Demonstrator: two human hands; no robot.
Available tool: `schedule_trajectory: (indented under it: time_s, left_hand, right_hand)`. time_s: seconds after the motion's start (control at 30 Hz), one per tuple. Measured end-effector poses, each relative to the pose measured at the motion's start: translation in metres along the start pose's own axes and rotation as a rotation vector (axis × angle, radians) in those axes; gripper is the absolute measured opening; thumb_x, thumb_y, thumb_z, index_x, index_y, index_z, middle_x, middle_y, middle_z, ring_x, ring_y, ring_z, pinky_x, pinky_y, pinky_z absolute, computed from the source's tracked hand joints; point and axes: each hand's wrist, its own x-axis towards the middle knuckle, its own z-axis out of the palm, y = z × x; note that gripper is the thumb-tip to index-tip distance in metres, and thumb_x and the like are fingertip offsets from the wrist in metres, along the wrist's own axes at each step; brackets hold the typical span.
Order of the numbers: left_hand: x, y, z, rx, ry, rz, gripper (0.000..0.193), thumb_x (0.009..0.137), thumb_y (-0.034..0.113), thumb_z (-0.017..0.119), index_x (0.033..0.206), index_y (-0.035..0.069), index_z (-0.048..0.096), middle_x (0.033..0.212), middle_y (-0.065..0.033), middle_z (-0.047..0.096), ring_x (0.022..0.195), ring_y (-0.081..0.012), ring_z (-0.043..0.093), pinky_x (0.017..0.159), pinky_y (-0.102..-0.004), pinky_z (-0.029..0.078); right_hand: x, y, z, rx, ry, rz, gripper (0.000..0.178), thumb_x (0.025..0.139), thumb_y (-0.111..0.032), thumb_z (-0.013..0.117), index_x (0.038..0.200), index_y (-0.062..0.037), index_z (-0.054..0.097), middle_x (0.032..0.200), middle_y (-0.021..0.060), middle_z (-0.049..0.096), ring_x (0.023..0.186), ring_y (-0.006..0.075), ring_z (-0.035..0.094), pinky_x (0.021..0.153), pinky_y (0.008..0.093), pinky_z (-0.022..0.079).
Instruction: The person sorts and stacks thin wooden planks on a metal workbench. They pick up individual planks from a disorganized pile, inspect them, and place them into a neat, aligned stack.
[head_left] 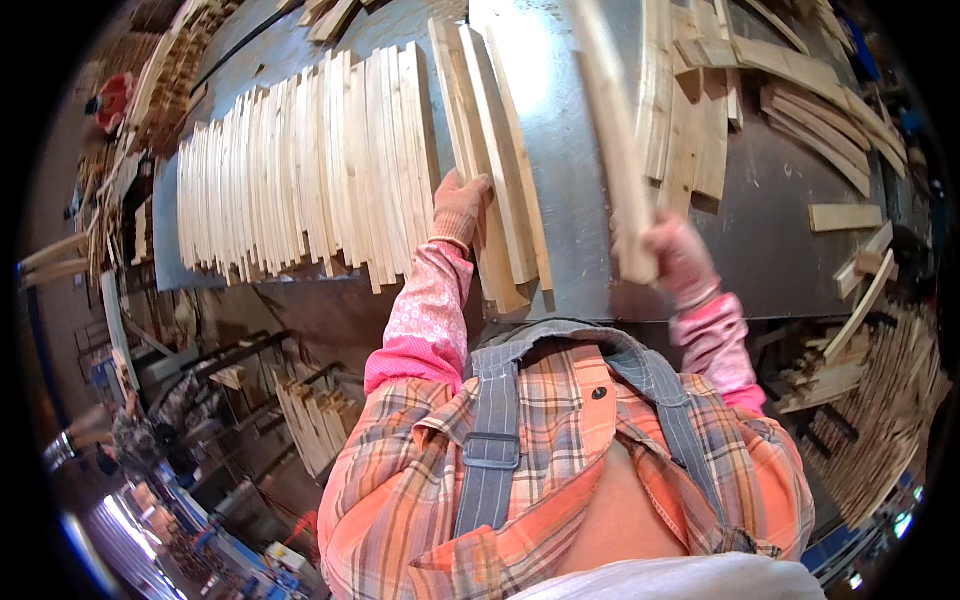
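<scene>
My left hand (459,206), in a pink glove, rests on a small group of pale wooden slats (500,160) lying on the grey metal table (580,200), pressing their left edge. To their left stands a long row of thin wooden slats (300,170) packed side by side. My right hand (678,258), also gloved, grips the lower end of a single long wooden slat (615,130) held up off the table, blurred by motion.
More loose slats (690,120) lie piled at the table's far right, with short offcuts (845,215) near the right edge. Heaps of wood strips (880,400) fill the floor to the right. Racks with slats (310,420) and another person (140,430) are at lower left.
</scene>
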Motion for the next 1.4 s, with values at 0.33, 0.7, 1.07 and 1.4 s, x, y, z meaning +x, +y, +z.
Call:
schedule_trajectory:
  time_s: [0.33,0.7,1.07,1.4]
  left_hand:
    - [0.008,-0.012,-0.025,-0.486,-0.082,0.096,0.013,0.091,0.013,0.069,0.082,0.007,0.062,0.074,0.0011,0.052,0.064,-0.0122,0.051,0.061,-0.0293,0.048]
    - [0.004,0.004,-0.021,-0.333,-0.326,0.29,0.032,0.106,0.016,0.052,0.13,-0.004,0.059,0.121,-0.0135,0.067,0.116,-0.0251,0.065,0.1,-0.0356,0.055]
    - [0.036,0.006,-0.026,0.405,0.142,0.076,0.029,0.093,0.022,0.062,0.112,0.001,0.068,0.08,-0.012,0.065,0.072,-0.0257,0.058,0.069,-0.0397,0.05]
    - [-0.027,0.032,0.086,0.827,0.303,0.089,0.119,0.075,0.046,0.085,0.16,-0.006,0.02,0.153,-0.0323,0.043,0.139,-0.046,0.048,0.116,-0.046,0.041]
  right_hand:
    - [0.105,-0.255,0.068,-0.817,0.245,-0.573,0.016,0.101,-0.022,0.063,0.096,-0.0075,0.066,0.083,0.0041,0.064,0.066,0.0096,0.059,0.053,0.025,0.048]
    - [0.065,0.055,0.101,-0.638,-0.253,0.341,0.031,0.088,-0.031,0.077,0.091,-0.002,0.068,0.073,0.0012,0.059,0.064,0.0118,0.053,0.058,0.029,0.044]
    - [0.039,0.062,0.055,-0.366,-0.062,0.334,0.032,0.091,-0.015,0.073,0.12,0.0,0.068,0.098,0.0009,0.069,0.08,0.0085,0.06,0.073,0.0253,0.051]
    - [0.026,0.054,-0.013,-0.219,0.144,0.175,0.035,0.091,-0.017,0.072,0.12,0.0024,0.069,0.099,0.0024,0.07,0.084,0.0105,0.062,0.076,0.0264,0.052]
